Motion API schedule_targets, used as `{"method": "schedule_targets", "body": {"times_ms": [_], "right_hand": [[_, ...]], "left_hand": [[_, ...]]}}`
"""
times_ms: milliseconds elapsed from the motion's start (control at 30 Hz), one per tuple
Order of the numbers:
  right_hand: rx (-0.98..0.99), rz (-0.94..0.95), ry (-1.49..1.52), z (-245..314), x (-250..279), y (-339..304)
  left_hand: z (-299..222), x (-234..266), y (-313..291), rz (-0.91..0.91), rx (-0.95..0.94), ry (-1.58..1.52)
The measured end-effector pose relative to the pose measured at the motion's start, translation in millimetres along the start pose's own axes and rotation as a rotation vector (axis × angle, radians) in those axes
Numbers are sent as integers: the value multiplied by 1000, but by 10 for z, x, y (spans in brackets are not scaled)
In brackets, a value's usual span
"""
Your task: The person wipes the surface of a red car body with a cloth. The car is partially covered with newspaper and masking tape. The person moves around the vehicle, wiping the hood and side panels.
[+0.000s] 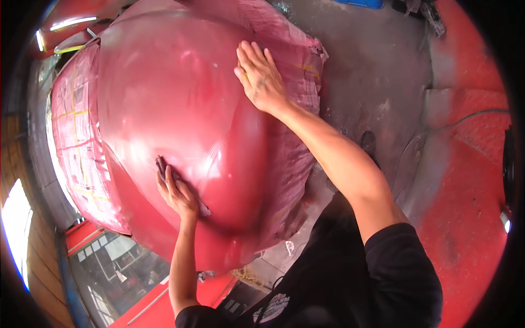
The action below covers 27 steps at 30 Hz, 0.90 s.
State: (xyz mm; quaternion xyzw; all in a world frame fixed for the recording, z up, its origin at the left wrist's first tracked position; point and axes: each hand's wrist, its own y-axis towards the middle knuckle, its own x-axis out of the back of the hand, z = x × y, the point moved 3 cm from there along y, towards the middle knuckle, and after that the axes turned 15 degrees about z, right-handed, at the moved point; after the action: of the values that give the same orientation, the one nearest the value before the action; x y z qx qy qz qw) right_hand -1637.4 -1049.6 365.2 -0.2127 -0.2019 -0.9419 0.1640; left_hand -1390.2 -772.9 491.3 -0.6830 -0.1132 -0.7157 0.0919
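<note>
A glossy red car hood (164,93) fills the middle of the view. My left hand (179,198) lies on its nearer left part and presses a thin dark maroon cloth or pad (180,177) against the paint; much of that piece is hidden under the palm and fingers. Farther off, at the right edge of the hood, my right hand (261,82) is stretched out with its fingers extended and holds nothing. Its palm faces down over the red surface; whether it touches is hard to make out.
Pink-stained masking sheet (298,104) drapes along the hood's right side. Taped paper (74,131) covers the windshield at left. A dark hose or cable (465,116) runs across the grey and red floor (465,180). A blue object (361,3) lies at the far edge.
</note>
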Motion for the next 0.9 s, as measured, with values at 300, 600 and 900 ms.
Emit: {"method": "schedule_targets", "body": {"times_ms": [300,600,900], "right_hand": [[44,265,39,451,-139,-1066],[-69,272,161,562,-277,-1240],[-57,143,48,229,-81,-408]], "left_hand": [[53,65,-73,-8,7,-25],[22,79,-61,18,3,-13],[-28,62,-15,21,-2,-8]]}}
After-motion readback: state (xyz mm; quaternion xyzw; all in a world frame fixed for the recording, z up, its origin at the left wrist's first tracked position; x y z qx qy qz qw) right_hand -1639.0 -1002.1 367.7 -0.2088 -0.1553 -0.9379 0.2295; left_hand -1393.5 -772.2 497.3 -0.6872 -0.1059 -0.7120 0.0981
